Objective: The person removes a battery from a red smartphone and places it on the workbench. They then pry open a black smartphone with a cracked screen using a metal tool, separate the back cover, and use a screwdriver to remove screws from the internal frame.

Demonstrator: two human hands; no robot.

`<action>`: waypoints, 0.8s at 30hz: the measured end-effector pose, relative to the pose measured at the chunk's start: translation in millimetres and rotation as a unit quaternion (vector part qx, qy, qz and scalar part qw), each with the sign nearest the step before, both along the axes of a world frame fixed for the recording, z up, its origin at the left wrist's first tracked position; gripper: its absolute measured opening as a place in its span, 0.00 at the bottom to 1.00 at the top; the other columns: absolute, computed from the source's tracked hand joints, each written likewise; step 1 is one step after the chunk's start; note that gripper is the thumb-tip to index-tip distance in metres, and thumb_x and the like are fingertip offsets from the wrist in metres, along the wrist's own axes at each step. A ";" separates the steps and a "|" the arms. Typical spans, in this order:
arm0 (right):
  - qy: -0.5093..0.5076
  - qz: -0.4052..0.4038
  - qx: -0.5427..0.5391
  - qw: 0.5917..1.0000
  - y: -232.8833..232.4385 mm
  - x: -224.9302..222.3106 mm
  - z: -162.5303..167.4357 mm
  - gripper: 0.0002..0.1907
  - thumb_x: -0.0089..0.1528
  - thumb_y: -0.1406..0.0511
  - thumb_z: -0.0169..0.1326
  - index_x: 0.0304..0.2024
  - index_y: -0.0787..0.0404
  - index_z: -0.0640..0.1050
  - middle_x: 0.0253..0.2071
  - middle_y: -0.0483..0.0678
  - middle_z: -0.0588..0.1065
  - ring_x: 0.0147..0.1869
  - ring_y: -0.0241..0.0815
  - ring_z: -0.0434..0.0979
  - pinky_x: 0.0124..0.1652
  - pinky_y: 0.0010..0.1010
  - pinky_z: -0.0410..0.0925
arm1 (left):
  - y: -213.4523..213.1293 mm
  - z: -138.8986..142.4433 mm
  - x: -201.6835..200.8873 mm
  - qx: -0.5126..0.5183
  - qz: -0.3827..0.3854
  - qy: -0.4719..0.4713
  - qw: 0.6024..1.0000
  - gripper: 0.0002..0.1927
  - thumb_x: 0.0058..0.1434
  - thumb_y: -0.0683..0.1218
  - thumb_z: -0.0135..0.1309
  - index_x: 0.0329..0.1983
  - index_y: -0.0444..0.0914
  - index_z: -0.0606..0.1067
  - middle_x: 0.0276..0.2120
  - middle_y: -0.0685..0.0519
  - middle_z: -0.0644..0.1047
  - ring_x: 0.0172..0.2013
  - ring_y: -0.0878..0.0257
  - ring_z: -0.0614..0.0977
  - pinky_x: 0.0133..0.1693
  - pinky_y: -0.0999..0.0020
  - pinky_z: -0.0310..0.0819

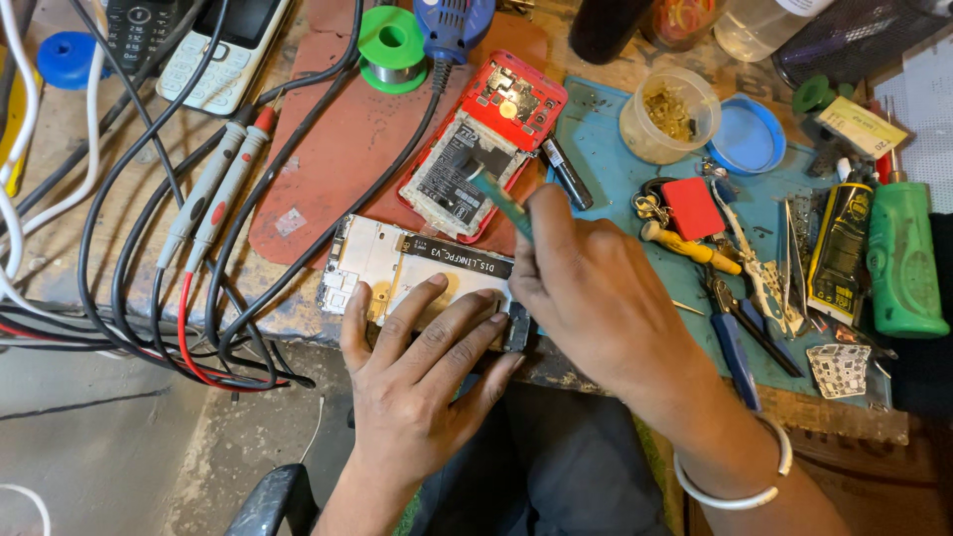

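Pressing flat with our left hand (422, 367), fingers spread wide, we are pinning the white opened phone frame (382, 268) against the near edge of the workbench (60, 149); nothing is clasped in that hand. Our right hand (596, 298) is pinching a thin green tool (501, 199) narrowly between fingertips, its tip pointing up over the frame's far edge, toward the red phone (491, 139). That red phone is lying open-backed just beyond, on a reddish mat (338, 149), with a black marker (568, 174) beside it. Further out, we are seeing grey multimeter probes (213, 184) and black cables (129, 268) on the left, a green solder spool (391, 45) at the top, and a blue mat (615, 169) on the right carrying a plastic cup of small parts (667, 114), a blue lid (747, 136), pliers (735, 337) and a green bottle (903, 263).
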State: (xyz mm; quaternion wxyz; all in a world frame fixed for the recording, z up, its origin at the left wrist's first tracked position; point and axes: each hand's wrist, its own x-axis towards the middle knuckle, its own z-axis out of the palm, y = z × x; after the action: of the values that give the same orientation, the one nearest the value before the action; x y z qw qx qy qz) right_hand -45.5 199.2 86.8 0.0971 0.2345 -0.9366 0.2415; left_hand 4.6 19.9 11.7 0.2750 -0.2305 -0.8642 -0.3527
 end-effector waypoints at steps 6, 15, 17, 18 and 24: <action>-0.198 -0.040 -0.250 0.947 25.2 -15.3 -3.3 0.19 0.61 0.73 0.60 0.43 0.66 0.62 0.33 0.56 0.77 0.44 0.43 0.84 0.41 0.35 0.76 | -2.5 0.4 1.3 0.002 -0.005 -0.008 1.000 0.18 0.57 0.53 0.69 0.48 0.46 0.81 0.54 0.60 0.79 0.61 0.55 0.75 0.69 0.44 0.46; -0.109 0.011 0.018 0.994 9.5 -12.7 24.2 0.19 0.60 0.70 0.60 0.44 0.70 0.64 0.32 0.56 0.80 0.40 0.53 0.85 0.36 0.39 0.74 | -2.8 0.9 3.0 0.004 -0.004 -0.009 1.000 0.17 0.56 0.52 0.69 0.47 0.45 0.81 0.53 0.60 0.80 0.61 0.54 0.75 0.69 0.44 0.46; -0.137 -0.034 0.188 0.972 -4.1 -8.3 32.1 0.21 0.66 0.66 0.55 0.55 0.68 0.62 0.28 0.56 0.78 0.35 0.56 0.82 0.35 0.44 0.73 | -3.0 1.5 2.5 0.005 -0.004 -0.005 1.000 0.17 0.56 0.52 0.69 0.47 0.45 0.81 0.53 0.60 0.80 0.60 0.54 0.76 0.69 0.44 0.47; -0.150 -0.057 0.271 0.949 -11.4 -5.1 34.8 0.23 0.69 0.64 0.52 0.61 0.67 0.61 0.26 0.56 0.77 0.32 0.57 0.80 0.35 0.46 0.72 | -3.2 1.8 2.5 0.005 -0.005 -0.003 1.000 0.17 0.56 0.52 0.69 0.47 0.45 0.81 0.53 0.60 0.80 0.60 0.54 0.76 0.69 0.43 0.47; 0.112 0.032 0.262 0.958 -28.6 4.0 31.9 0.17 0.54 0.71 0.55 0.44 0.68 0.68 0.24 0.57 0.74 0.30 0.56 0.79 0.35 0.45 0.72 | -4.3 1.5 2.5 0.009 -0.004 -0.002 1.000 0.19 0.55 0.53 0.69 0.48 0.45 0.82 0.52 0.59 0.79 0.60 0.54 0.75 0.68 0.42 0.47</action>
State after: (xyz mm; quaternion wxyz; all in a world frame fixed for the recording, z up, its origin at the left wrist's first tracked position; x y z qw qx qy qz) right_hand -41.5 170.7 118.7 0.1288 0.3074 -0.9421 -0.0374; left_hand 7.1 15.6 13.2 0.2737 -0.2306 -0.8608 -0.3618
